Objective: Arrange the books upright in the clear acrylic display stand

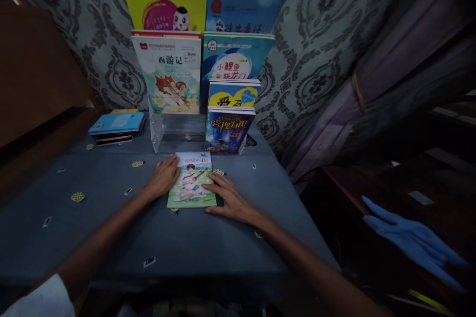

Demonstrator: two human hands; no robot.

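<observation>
On blue cloth, a guitarist-illustrated book.

On the stand, “西游记” is being shown on the lower-left book, “安徒生童话” on the top-right book, “小鲤鱼跳龙门” on the teal book.

Patterned wallpaper, tied curtain, probably a blue glove

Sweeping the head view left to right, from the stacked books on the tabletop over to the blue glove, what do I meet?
Book stack → left hand → guitar-player book → right hand → blue glove.
</observation>
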